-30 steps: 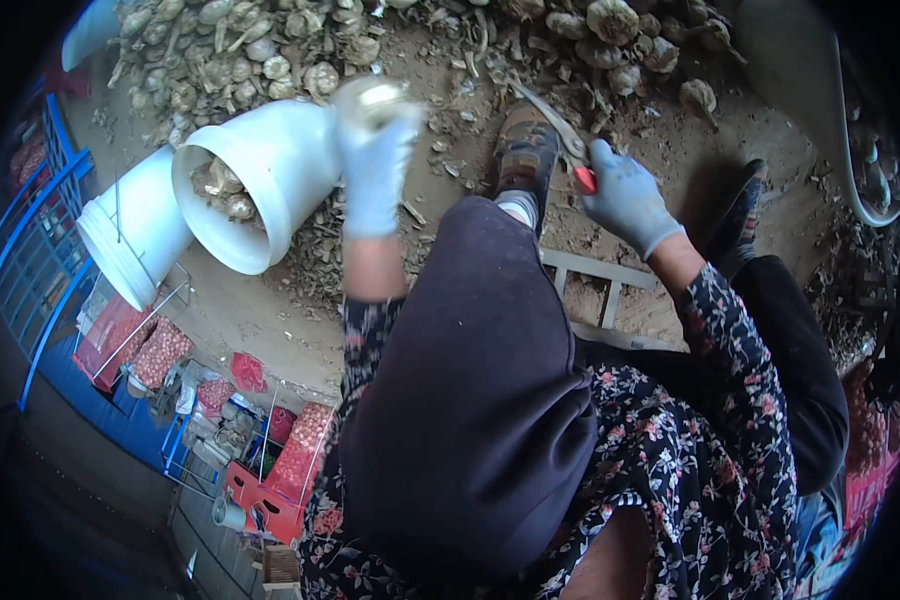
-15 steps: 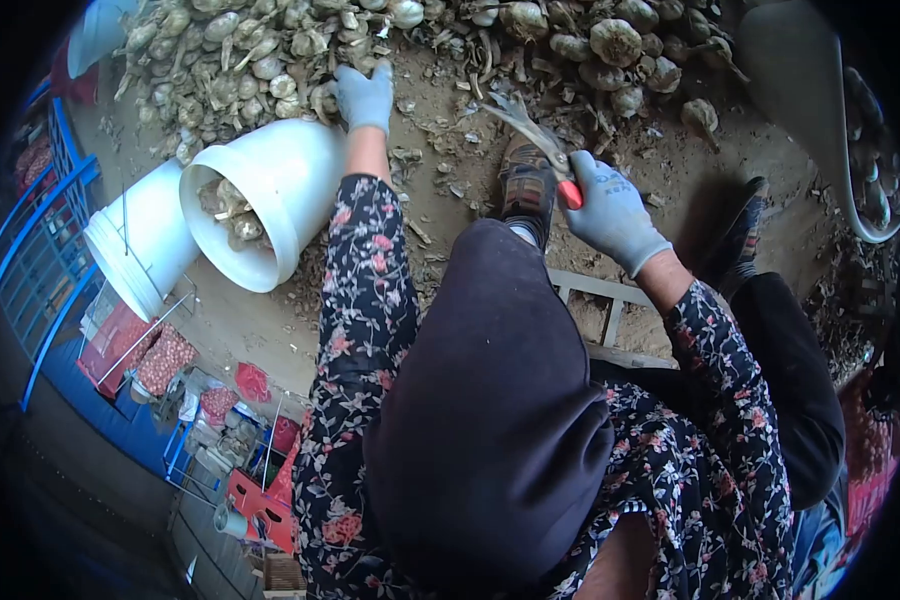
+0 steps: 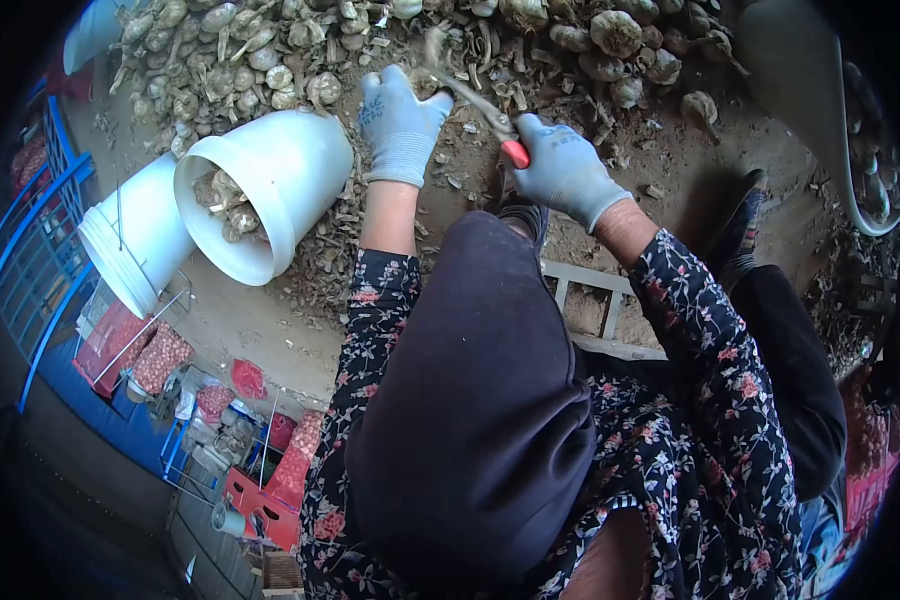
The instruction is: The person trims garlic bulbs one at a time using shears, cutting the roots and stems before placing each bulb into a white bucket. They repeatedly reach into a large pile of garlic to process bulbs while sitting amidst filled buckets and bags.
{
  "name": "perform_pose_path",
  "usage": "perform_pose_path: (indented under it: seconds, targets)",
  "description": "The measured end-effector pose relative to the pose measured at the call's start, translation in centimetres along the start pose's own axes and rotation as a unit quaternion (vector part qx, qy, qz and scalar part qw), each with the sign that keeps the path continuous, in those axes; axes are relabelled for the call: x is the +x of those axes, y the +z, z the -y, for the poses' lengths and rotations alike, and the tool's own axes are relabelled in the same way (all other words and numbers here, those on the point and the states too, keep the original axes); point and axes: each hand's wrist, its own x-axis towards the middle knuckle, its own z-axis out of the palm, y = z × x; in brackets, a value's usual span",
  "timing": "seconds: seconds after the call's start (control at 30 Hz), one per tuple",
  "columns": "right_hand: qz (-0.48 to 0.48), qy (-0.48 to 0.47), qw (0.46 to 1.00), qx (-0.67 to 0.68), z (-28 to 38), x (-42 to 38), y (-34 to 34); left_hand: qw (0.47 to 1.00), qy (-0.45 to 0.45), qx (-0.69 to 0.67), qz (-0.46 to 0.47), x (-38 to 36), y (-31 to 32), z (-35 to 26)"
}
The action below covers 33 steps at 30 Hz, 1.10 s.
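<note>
My left hand [image 3: 402, 118], in a grey work glove, is closed around a garlic bulb [image 3: 424, 82], which its fingers partly cover. A blurred stalk rises past the thumb. In my right hand [image 3: 562, 172], also gloved, are pruning shears with a red handle [image 3: 515, 153]. Their blades [image 3: 477, 103] point up and left, the tips close to the bulb at my left thumb. Heaped garlic [image 3: 260, 60] lies just beyond my left hand, and more bulbs [image 3: 615, 35] lie past the shears.
A tipped white bucket [image 3: 315, 160] with garlic inside lies left of my left arm, beside another white bucket [image 3: 135, 235]. Dry scraps litter the dirt floor. A pale slatted frame [image 3: 610, 285] is beneath my legs. A large container [image 3: 795, 90] stands at upper right.
My left hand has drawn back from the heap and moved right with a garlic bulb. My right hand has brought the shears left and up, close to it.
</note>
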Motion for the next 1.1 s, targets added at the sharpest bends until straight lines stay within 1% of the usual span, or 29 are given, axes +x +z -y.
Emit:
perform_pose_path:
  seconds: [0.03,0.07,0.1,0.13,0.17,0.2,0.23,0.27,0.3,0.33,0.37,0.4,0.43,0.5,0.53,0.6,0.67,0.73,0.77,0.83,0.9,0.97,1.0,1.03,1.1]
  targets:
    - [-0.016,0.019,0.999,0.045,-0.6,-0.6,0.2,1.000,0.001,-0.001,0.001,0.3,0.9,0.8]
    - [-0.032,0.036,0.995,0.088,-1.2,-1.1,0.4,0.993,0.020,-0.107,-0.036,0.8,2.1,1.8]
    - [-0.032,0.036,0.995,0.086,-1.9,-1.7,0.6,0.974,0.039,-0.212,-0.073,1.1,3.3,2.9]
    - [-0.036,0.050,0.994,0.087,-2.5,-2.5,0.9,0.851,-0.043,-0.522,0.032,0.6,2.7,1.8]
    - [-0.040,0.064,0.993,0.089,-3.0,-3.4,1.1,0.850,-0.044,-0.523,0.033,0.2,2.7,1.7]
    - [-0.032,0.063,0.995,0.074,-3.3,-4.0,1.1,0.754,-0.010,-0.652,0.081,-0.1,2.7,1.6]
    - [-0.034,0.063,0.995,0.074,-3.3,-4.6,0.7,0.637,0.026,-0.760,0.127,-0.2,2.6,1.4]
    - [-0.044,0.047,0.996,0.064,-3.3,-5.1,0.1,0.618,0.070,-0.773,0.125,-0.5,2.5,1.1]
    - [-0.054,0.029,0.997,0.054,-3.4,-5.4,-0.2,0.619,0.071,-0.772,0.124,-0.8,2.3,1.0]
    - [-0.081,0.007,0.996,0.038,-3.7,-5.4,-0.3,0.614,0.072,-0.772,0.145,-1.2,1.9,0.8]
    - [-0.081,0.010,0.996,0.040,-3.9,-5.4,-0.4,0.608,0.072,-0.773,0.167,-1.6,1.6,0.5]
    - [-0.096,-0.010,0.995,-0.016,-4.0,-5.4,-0.8,0.626,0.069,-0.755,0.183,-1.7,1.2,0.4]
    - [-0.111,-0.030,0.991,-0.073,-4.0,-5.2,-1.1,0.625,0.070,-0.755,0.185,-1.8,0.8,0.0]
    - [-0.095,-0.026,0.991,-0.094,-4.0,-4.8,-1.5,0.767,0.043,-0.614,0.183,-1.8,0.1,-0.7]
    - [-0.088,-0.022,0.992,-0.092,-4.0,-4.8,-1.7,0.818,0.072,-0.548,0.156,-1.5,0.4,-0.6]
    - [-0.079,-0.017,0.993,-0.088,-3.9,-4.8,-1.7,0.816,0.078,-0.555,0.145,-1.6,1.2,-0.4]
    - [-0.106,-0.032,0.990,-0.083,-3.8,-5.0,-1.6,0.811,0.084,-0.563,0.133,-1.8,1.0,-0.9]
    - [-0.098,-0.024,0.989,-0.106,-3.4,-5.0,-1.5,0.856,0.087,-0.481,0.165,-2.2,0.6,-1.2]
    - [-0.092,-0.020,0.987,-0.130,-3.2,-5.0,-1.5,0.856,0.087,-0.482,0.167,-2.1,0.4,-1.3]
    - [-0.101,-0.030,0.984,-0.146,-3.2,-5.0,-1.4,0.888,0.125,-0.418,0.146,-2.1,-0.3,-1.5]
    - [-0.064,-0.028,0.991,-0.115,-3.3,-4.8,-1.3,0.887,0.109,-0.418,0.163,-2.2,-1.4,-1.9]
    - [-0.048,-0.018,0.995,-0.089,-3.1,-4.9,-1.3,0.885,0.095,-0.419,0.179,-2.2,-1.7,-2.0]
    - [-0.033,-0.007,0.997,-0.063,-3.0,-5.0,-1.4,0.901,0.127,-0.387,0.149,-2.2,-1.2,-1.9]
    - [-0.035,-0.006,0.997,-0.065,-3.2,-4.9,-1.3,0.914,0.158,-0.354,0.117,-2.1,-0.9,-1.9]
    - [-0.033,0.032,0.998,-0.035,-3.7,-4.9,-0.2,0.907,0.155,-0.373,0.117,-2.2,-0.4,-1.5]
